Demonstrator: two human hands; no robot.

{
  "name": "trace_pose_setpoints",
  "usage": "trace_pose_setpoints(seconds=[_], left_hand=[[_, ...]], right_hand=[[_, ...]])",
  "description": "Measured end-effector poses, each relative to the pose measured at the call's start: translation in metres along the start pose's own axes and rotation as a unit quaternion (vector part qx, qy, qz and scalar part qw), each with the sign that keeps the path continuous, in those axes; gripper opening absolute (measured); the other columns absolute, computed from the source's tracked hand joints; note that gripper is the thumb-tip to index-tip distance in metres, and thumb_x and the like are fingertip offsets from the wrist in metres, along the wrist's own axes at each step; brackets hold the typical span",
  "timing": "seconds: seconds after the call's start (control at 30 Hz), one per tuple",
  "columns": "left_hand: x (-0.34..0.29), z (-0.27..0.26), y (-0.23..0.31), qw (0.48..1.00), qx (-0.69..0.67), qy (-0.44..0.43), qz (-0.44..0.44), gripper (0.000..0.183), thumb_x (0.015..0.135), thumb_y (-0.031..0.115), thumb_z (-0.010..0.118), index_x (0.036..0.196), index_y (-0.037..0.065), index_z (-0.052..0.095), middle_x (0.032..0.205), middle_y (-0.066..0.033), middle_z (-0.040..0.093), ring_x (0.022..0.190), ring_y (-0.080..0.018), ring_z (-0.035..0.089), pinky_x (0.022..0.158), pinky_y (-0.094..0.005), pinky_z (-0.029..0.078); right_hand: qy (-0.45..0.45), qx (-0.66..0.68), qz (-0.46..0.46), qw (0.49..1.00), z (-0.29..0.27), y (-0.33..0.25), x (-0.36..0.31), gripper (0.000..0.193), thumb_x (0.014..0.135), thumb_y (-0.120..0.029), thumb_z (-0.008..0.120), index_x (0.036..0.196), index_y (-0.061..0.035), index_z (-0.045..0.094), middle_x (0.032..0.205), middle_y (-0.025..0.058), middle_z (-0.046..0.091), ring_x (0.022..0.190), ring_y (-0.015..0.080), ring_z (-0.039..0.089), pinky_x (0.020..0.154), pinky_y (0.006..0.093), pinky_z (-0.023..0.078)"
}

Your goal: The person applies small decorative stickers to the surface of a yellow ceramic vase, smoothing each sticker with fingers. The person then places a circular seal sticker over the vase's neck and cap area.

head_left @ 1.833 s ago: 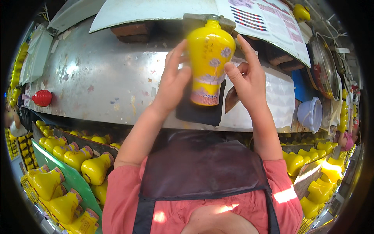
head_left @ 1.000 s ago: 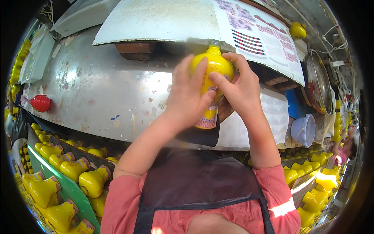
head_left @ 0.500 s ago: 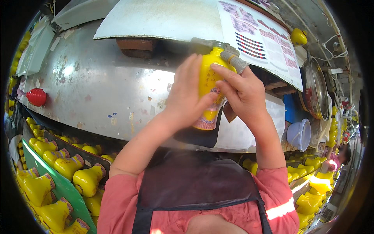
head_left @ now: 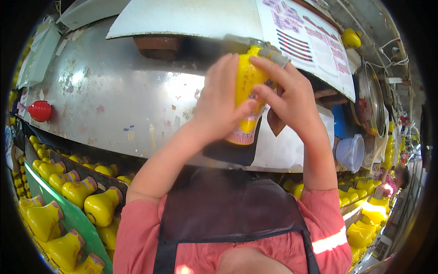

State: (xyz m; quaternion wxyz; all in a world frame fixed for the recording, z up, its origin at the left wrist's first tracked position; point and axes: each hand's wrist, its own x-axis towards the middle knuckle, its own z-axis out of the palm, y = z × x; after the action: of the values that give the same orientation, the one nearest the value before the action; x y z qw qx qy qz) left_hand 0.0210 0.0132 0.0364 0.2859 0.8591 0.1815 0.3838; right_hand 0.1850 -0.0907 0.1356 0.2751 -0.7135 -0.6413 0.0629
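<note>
Between my hands lies a glossy yellow bottle (head_left: 247, 82), its neck pointing away from me and its patterned pink-and-blue base end toward me. Dark characters run down its face, with a printed flower pattern below them. My left hand (head_left: 220, 93) clasps the bottle's left side, thumb across the lower front. Against the right side presses my right hand (head_left: 292, 89), fingers near the shoulder and thumb over the pattern. A grey wrap (head_left: 273, 58) covers one of its fingers. Beneath the base is a dark cloth (head_left: 232, 153); a brown pointed piece (head_left: 275, 122) shows beside the bottle.
A raised white board (head_left: 191, 18) with printed decal sheets (head_left: 296, 36) stands beyond, propped on bricks (head_left: 157, 44). On the metal table (head_left: 114, 100) sits a red container (head_left: 40, 111). A pale bucket (head_left: 350, 153) is at right. Rows of yellow bottles (head_left: 104, 208) flank me.
The bottle has tilted slightly, and its characters have turned a little to the right. My right fingers have shifted up toward its shoulder. My left hand keeps its hold.
</note>
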Motion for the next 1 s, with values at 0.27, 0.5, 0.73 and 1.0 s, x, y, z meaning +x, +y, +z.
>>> trace_pose_setpoints(seconds=[0.27, 0.5, 0.73, 1.0], left_hand=[[-0.014, 0.007, -0.002, 0.966, -0.211, -0.057, -0.141, 0.084, 0.101, 0.033, 0.057, 0.162, -0.004, 0.013, 0.165, -0.0313, 0.023, 0.152, -0.0456, 0.029, 0.125, -0.046, 0.025], [-0.013, 0.006, -0.004, 0.971, -0.205, -0.03, -0.115, 0.082, 0.095, 0.023, 0.059, 0.161, 0.0, 0.018, 0.166, -0.0286, 0.018, 0.153, -0.0456, 0.022, 0.126, -0.0457, 0.021], [-0.01, -0.004, -0.003, 0.998, 0.011, -0.057, 0.035, 0.067, 0.1, 0.038, 0.059, 0.161, 0.02, 0.038, 0.167, -0.0189, 0.016, 0.151, -0.0394, 0.026, 0.123, -0.045, 0.026], [-0.008, -0.005, -0.007, 0.996, 0.019, -0.065, 0.052, 0.069, 0.095, 0.037, 0.063, 0.158, 0.022, 0.041, 0.167, -0.0191, 0.016, 0.151, -0.0402, 0.026, 0.122, -0.0453, 0.028]], right_hand=[[0.04, 0.27, 0.291, 0.917, 0.027, 0.023, -0.027, 0.052, 0.099, -0.025, 0.066, 0.147, -0.0068, 0.054, 0.108, 0.011, 0.07, 0.081, 0.0152, 0.063, 0.076, 0.0301, 0.053], [0.025, 0.413, 0.265, 0.871, 0.045, 0.025, -0.061, 0.079, 0.098, -0.028, 0.069, 0.163, -0.0094, 0.028, 0.098, 0.0068, 0.065, 0.069, 0.0085, 0.058, 0.062, 0.025, 0.049], [0.042, 0.375, 0.243, 0.894, 0.067, 0.016, -0.061, 0.093, 0.093, -0.028, 0.073, 0.165, -0.0045, 0.018, 0.127, 0.0195, 0.065, 0.078, 0.0116, 0.066, 0.069, 0.0268, 0.053], [0.033, 0.397, 0.239, 0.885, 0.068, 0.021, -0.064, 0.098, 0.091, -0.028, 0.074, 0.165, -0.0048, 0.014, 0.133, 0.0212, 0.064, 0.086, 0.0141, 0.069, 0.076, 0.0291, 0.055]])
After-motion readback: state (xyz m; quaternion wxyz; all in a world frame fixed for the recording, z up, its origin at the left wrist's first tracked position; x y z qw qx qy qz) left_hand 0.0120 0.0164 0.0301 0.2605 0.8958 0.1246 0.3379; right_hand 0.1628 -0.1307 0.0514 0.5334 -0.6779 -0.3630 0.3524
